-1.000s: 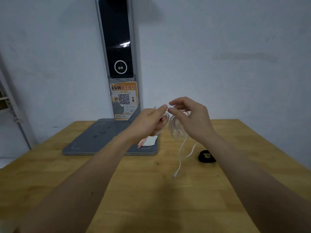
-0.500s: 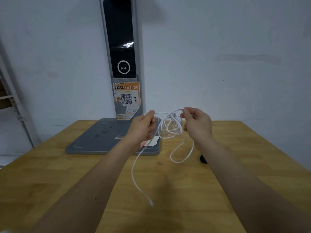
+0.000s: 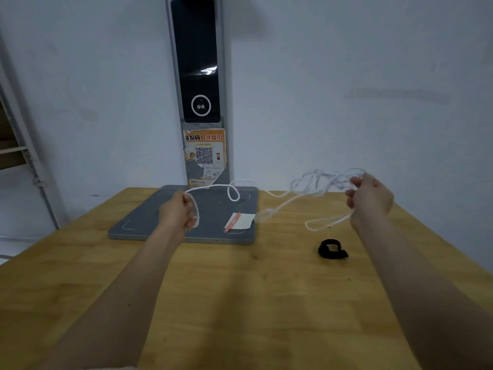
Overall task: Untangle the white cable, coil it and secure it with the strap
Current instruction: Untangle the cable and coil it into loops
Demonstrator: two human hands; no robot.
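The white cable (image 3: 280, 193) stretches in the air between my two hands, above the wooden table (image 3: 240, 303). My left hand (image 3: 177, 212) grips one end over the grey base plate, with a loop of cable curling past its fingers. My right hand (image 3: 369, 198) holds a blurred tangle of loops at the right, and one loop hangs below it toward the table. The black strap (image 3: 332, 249) lies curled on the table, below and left of my right hand, touching neither hand.
A grey base plate (image 3: 149, 220) with a tall dark-screened pillar (image 3: 198, 76) stands at the table's back, against the wall. A white card with an orange pen (image 3: 238, 221) lies on the plate's right part. A metal frame (image 3: 29, 161) stands at left.
My hands have moved far apart, the left to the left and the right to the right, drawing the cable out between them. The hanging cable end has lifted off the table.
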